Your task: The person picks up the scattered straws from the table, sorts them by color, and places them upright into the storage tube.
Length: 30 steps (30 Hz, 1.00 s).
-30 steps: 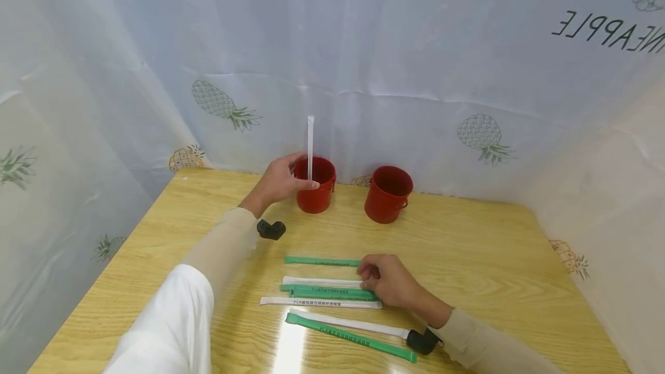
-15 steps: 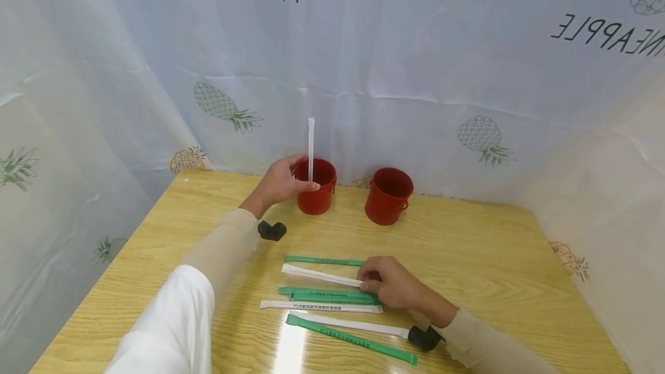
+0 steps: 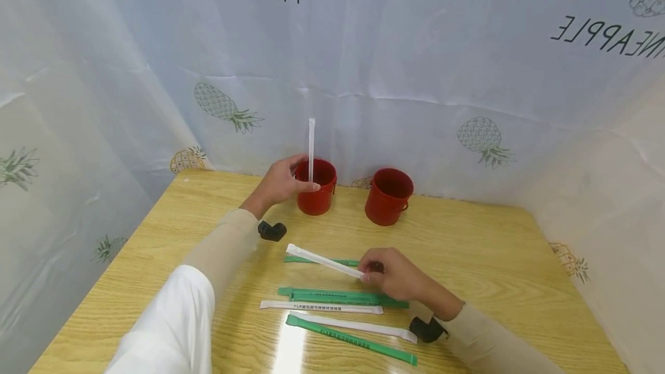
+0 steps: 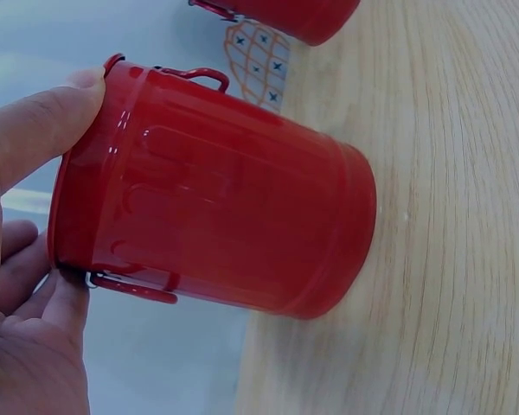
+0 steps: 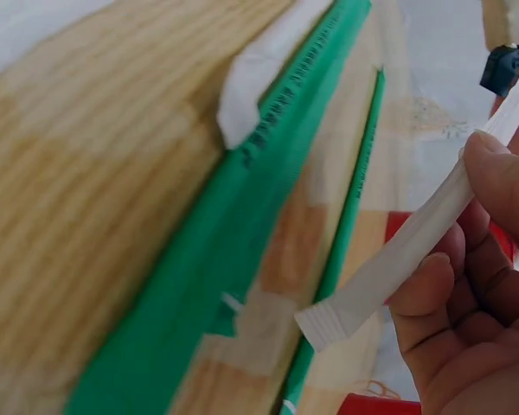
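Note:
My left hand [image 3: 279, 183] grips the rim of the left red bucket [image 3: 314, 202], thumb at the front; a white straw [image 3: 311, 149] stands upright in it. In the left wrist view the thumb and fingers hold the rim of that bucket [image 4: 216, 190]. My right hand [image 3: 397, 276] pinches the end of a white wrapped straw [image 3: 324, 260], its far end raised over a green straw [image 3: 301, 259]. The right wrist view shows this white straw [image 5: 398, 259] between thumb and fingers of the right hand [image 5: 484, 303].
A second red bucket [image 3: 387, 204] stands right of the first. Several green and white straws lie in front, among them a white one [image 3: 322, 306] and a green one [image 3: 353, 339]. Black wrist devices [image 3: 272, 231] show at both wrists. A pineapple-print curtain [image 3: 363, 74] hangs behind the table [image 3: 467, 247].
My right hand has lifted the white straw off the group of straws, moving it slightly away from me and tilting its left end up. The left hand stays on the bucket.

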Each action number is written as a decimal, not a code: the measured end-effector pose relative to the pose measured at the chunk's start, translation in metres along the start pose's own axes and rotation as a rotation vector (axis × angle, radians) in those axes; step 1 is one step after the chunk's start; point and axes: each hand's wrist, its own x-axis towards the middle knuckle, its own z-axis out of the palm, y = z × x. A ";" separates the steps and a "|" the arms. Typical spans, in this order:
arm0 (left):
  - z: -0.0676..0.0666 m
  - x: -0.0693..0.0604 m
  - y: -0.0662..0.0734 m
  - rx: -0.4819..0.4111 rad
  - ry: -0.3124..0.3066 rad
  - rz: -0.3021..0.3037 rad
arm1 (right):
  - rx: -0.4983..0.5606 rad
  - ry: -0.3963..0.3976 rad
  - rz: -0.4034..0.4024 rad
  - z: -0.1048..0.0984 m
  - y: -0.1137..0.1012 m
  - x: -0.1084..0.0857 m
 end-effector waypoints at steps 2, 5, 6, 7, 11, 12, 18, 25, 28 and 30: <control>0.000 0.000 0.000 0.000 -0.001 -0.001 | 0.014 0.006 -0.002 -0.003 -0.001 0.001; 0.000 0.000 0.000 -0.007 0.000 0.001 | 0.035 0.025 -0.012 -0.007 -0.003 0.001; -0.001 0.000 0.000 -0.010 -0.001 0.004 | 0.042 0.036 -0.022 -0.008 -0.003 0.002; -0.001 0.000 0.000 -0.012 -0.002 0.007 | 0.046 0.046 -0.031 -0.009 -0.004 0.003; -0.001 -0.001 -0.001 -0.020 -0.003 0.017 | 0.065 0.083 -0.064 -0.012 -0.006 0.007; -0.001 -0.001 -0.001 -0.020 -0.004 0.019 | 0.069 0.091 -0.062 -0.012 -0.007 0.008; 0.000 0.001 -0.003 -0.005 0.005 0.031 | 0.082 0.142 -0.038 -0.017 -0.014 0.013; 0.002 0.001 -0.004 -0.020 0.001 0.033 | 0.121 0.230 -0.029 -0.022 -0.020 0.022; 0.001 0.000 -0.004 -0.023 0.006 0.038 | 0.134 0.274 -0.047 -0.025 -0.022 0.027; 0.001 0.001 -0.004 -0.029 0.007 0.044 | 0.149 0.299 -0.067 -0.028 -0.024 0.031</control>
